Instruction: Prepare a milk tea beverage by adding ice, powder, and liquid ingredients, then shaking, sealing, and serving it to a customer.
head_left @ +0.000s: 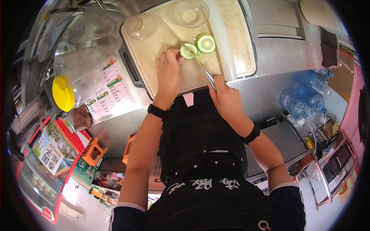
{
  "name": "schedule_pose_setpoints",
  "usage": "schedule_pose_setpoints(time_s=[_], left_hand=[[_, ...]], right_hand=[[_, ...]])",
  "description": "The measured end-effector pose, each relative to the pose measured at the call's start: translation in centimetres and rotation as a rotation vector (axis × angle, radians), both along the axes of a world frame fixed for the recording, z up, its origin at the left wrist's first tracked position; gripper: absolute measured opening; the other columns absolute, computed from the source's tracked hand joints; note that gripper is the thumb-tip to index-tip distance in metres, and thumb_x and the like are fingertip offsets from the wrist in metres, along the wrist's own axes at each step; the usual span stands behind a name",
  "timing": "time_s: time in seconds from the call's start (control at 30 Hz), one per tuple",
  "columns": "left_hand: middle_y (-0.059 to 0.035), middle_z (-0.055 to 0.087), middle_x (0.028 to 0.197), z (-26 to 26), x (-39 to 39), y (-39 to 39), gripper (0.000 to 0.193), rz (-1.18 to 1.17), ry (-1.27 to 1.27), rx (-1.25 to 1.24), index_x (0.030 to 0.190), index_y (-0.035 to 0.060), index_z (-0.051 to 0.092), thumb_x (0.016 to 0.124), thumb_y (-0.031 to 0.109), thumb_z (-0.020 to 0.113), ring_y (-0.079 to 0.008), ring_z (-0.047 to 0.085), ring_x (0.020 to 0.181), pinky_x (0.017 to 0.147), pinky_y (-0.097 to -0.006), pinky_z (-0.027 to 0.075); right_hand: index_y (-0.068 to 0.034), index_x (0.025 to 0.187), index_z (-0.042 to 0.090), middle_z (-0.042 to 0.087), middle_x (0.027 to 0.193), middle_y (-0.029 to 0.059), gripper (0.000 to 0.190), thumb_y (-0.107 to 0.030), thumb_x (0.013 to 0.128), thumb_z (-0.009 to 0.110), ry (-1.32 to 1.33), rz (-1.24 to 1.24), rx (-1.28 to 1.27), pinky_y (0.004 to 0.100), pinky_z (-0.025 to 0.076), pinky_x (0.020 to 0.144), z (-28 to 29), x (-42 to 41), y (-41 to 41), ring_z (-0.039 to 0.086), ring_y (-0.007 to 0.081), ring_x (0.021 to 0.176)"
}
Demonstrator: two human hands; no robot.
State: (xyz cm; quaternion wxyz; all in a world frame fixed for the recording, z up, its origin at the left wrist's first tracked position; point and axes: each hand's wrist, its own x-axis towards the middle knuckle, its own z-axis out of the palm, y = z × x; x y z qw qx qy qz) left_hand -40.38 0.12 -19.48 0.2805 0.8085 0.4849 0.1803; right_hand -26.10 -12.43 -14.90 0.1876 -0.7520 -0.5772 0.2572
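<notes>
A green-rimmed citrus piece (188,53) with a pale cut face rests on the cream cutting board (150,57). My left hand (170,68) grips it at its left edge, fingers bent and bunched together. In my right hand (227,96) is a knife (210,79), held by its metal handle. Its thin blade slants up and left across the citrus piece, edge almost toward the camera. Just right of that piece lies another round citrus slice (206,43), cut face up. A narrow strip of green peel shows beside the blade.
A clear bowl (190,14) and a clear plastic vessel (140,26) stand on the board's far part. A long whitish bar (222,40) crosses its right side. Left are clear measuring jugs (83,65), a yellow lid (63,93) and a printed menu sheet (111,89).
</notes>
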Motion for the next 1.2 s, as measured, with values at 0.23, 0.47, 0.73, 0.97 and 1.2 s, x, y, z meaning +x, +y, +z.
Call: schedule_pose_setpoints(time_s=[0.23, 0.47, 0.73, 0.97, 1.2], left_hand=[[-0.0126, 0.059, 0.094, -0.3, 0.9, -0.1, 0.016, -0.007, -0.014, -0.033, 0.104, 0.0036, 0.048, 0.091, 0.009, 0.057, -0.0312, 0.055, 0.094, 0.084, -0.0435, 0.038], [-0.0135, 0.06, 0.098, -0.4, 0.9, -0.3, 0.017, 0.034, 0.022, -0.037, 0.105, 0.0029, 0.047, 0.091, 0.007, 0.056, -0.0321, 0.055, 0.095, 0.084, -0.0424, 0.038], [-0.013, 0.061, 0.096, 1.4, 0.4, -0.7, 0.014, 0.1, -0.014, -0.138, 0.105, 0.0047, 0.05, 0.095, 0.013, 0.053, -0.0302, 0.057, 0.095, 0.085, -0.0411, 0.038], [-0.0146, 0.062, 0.089, 0.5, -0.4, 0.6, 0.011, 0.055, -0.067, -0.177, 0.104, 0.006, 0.05, 0.097, 0.015, 0.051, -0.0339, 0.058, 0.085, 0.079, -0.0426, 0.041], [-0.0198, 0.058, 0.076, 0.4, 0.1, 0.3, 0.009, 0.171, -0.256, -0.319, 0.098, 0.0015, 0.046, 0.095, 0.007, 0.053, -0.0374, 0.057, 0.07, 0.064, -0.0446, 0.043]], right_hand=[[0.0, 0.108, 0.041, 0.058, 0.066, 0.0235, 0.026, -0.012, 0.092, 0.058, 0.157, 0.06, -0.117, 0.0522, 0.045, 0.053, -1.1, 1.5, 1.3, 0.059, 0.0436, 0.06], [0.001, 0.106, 0.041, 0.058, 0.068, 0.0256, 0.023, -0.012, 0.093, 0.055, 0.261, 0.048, -0.063, 0.0537, 0.045, 0.058, -1.7, 0.2, 2.6, 0.059, 0.0448, 0.066], [-0.004, 0.109, 0.046, 0.06, 0.067, 0.0222, 0.024, -0.017, 0.093, 0.058, 0.156, -0.092, -0.136, 0.0503, 0.047, 0.054, -1.5, -0.8, 2.3, 0.061, 0.0433, 0.062], [-0.005, 0.097, 0.046, 0.062, 0.074, 0.0162, 0.019, -0.018, 0.093, 0.058, 0.132, -0.05, -0.066, 0.0452, 0.05, 0.05, 0.9, 0.3, 0.5, 0.062, 0.0381, 0.06], [-0.004, 0.102, 0.046, 0.06, 0.067, 0.017, 0.019, -0.015, 0.092, 0.059, 0.089, 0.015, -0.076, 0.0454, 0.049, 0.049, 0.6, -0.3, -0.4, 0.061, 0.0384, 0.059]])
